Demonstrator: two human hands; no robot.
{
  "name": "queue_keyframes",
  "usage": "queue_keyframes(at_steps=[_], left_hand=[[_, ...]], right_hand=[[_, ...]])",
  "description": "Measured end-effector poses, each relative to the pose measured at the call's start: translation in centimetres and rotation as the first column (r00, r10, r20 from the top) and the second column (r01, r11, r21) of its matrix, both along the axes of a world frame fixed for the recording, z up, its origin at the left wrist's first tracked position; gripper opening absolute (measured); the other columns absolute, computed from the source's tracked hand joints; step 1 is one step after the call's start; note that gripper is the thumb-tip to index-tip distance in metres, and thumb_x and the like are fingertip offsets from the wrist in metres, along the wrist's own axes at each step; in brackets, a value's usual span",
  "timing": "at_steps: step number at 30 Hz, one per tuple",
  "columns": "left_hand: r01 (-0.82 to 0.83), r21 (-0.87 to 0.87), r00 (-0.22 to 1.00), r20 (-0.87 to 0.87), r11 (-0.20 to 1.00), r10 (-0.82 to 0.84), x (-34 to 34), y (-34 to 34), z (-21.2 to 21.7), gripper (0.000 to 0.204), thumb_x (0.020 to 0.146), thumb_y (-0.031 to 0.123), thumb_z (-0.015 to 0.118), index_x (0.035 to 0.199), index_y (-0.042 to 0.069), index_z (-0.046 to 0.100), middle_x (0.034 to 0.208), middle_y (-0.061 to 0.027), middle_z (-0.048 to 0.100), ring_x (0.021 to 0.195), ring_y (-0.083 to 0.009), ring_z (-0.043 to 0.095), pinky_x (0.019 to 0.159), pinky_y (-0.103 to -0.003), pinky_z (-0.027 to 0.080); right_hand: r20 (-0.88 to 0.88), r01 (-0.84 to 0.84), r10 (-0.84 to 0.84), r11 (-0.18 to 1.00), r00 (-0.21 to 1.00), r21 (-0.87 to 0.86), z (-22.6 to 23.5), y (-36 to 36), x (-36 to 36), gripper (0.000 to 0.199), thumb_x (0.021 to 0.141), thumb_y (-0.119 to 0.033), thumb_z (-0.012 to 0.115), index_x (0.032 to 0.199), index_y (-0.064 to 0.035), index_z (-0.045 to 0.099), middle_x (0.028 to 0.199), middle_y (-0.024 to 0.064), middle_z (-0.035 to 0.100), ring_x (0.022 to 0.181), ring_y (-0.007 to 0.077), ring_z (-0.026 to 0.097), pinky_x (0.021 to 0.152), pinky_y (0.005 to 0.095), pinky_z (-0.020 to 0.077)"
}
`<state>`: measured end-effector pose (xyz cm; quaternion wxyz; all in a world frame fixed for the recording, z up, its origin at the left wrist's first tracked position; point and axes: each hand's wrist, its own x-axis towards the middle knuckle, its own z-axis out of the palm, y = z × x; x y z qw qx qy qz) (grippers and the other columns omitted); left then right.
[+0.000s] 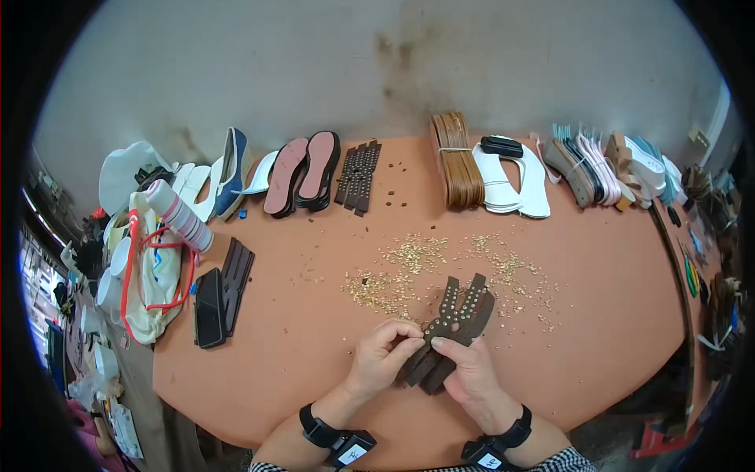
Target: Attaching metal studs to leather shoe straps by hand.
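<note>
Dark brown cut-out shoe straps (465, 315), stacked in a small bundle, are held above the table. Gold studs dot the top one in rows. My right hand (474, 376) grips the bundle from the right, thumb on top and fingers underneath. My left hand (383, 360) is closed in a pinch at the bundle's left edge; whatever lies between its fingertips is too small to make out. Just beyond the hands, loose gold studs are scattered in piles (415, 253) over the orange-brown table (330, 409).
Another studded strap stack (359, 177) lies at the back, beside pink-lined soles (321, 169). Further right are a bound brown bundle (456, 161) and white sole shapes (535, 185). At left are a phone (209, 307), plain brown straps (235, 275) and a striped cylinder (179, 214).
</note>
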<state>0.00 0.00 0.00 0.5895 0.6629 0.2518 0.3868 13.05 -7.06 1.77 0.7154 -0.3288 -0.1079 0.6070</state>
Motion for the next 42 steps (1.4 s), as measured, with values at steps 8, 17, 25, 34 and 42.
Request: queue_keyframes(at_steps=[8,17,25,34,42], left_hand=[[-0.025,-0.218,0.99,-0.142,0.976,-0.007,-0.1,-0.6,0.4,0.003,0.084,0.004,0.056,0.086,0.001,0.055,0.08,0.0008,0.055,0.069,-0.0029,0.051,0.059,-0.017,0.044],[0.013,-0.309,0.996,0.087,0.951,0.015,0.3,-0.6,0.3,0.008,0.085,0.004,0.054,0.092,0.0,0.054,0.08,0.0001,0.055,0.069,-0.0033,0.052,0.061,-0.018,0.045],[-0.122,0.292,0.986,-0.073,0.949,0.149,-0.3,-0.9,1.7,0.008,0.079,0.004,0.058,0.087,0.002,0.059,0.077,-0.0065,0.057,0.068,-0.0132,0.057,0.059,-0.025,0.046],[-0.096,0.56,0.982,-0.082,0.823,0.171,0.3,-0.7,-0.4,0.014,0.076,0.004,0.06,0.086,0.001,0.051,0.079,-0.0122,0.053,0.072,-0.0279,0.055,0.062,-0.033,0.046],[-0.063,0.508,0.986,-0.101,0.859,0.132,0.4,-0.3,-0.2,0.013,0.075,0.004,0.061,0.084,0.001,0.051,0.081,-0.0115,0.054,0.073,-0.0271,0.056,0.065,-0.031,0.046]], right_hand=[[0.111,0.019,-0.019,1.0,0.994,0.002,-0.3,-0.1,-0.2,0.024,0.075,0.008,0.057,0.095,-0.0033,0.052,0.091,0.0032,0.056,0.081,0.0131,0.056,0.073,0.0269,0.0469],[0.024,-0.036,0.036,0.999,0.999,0.032,-0.8,0.1,-0.3,0.028,0.075,0.002,0.06,0.1,-0.0042,0.05,0.093,0.0046,0.055,0.086,0.0169,0.056,0.08,0.0315,0.0468],[-0.271,-0.192,0.195,0.981,0.943,0.035,-1.2,-0.1,0.6,0.035,0.074,-0.014,0.062,0.104,-0.0018,0.05,0.098,0.0099,0.057,0.095,0.0255,0.055,0.091,0.041,0.0401],[0.063,-0.015,0.017,0.999,0.998,-0.041,-1.0,-0.2,-0.5,0.026,0.072,0.002,0.055,0.098,-0.0029,0.05,0.086,0.008,0.057,0.081,0.0212,0.058,0.076,0.0359,0.0483],[0.125,0.069,-0.067,0.998,0.99,-0.014,-1.0,0.0,-0.7,0.029,0.075,0.01,0.052,0.1,-0.004,0.047,0.085,0.0053,0.054,0.079,0.0165,0.056,0.071,0.0299,0.048]])
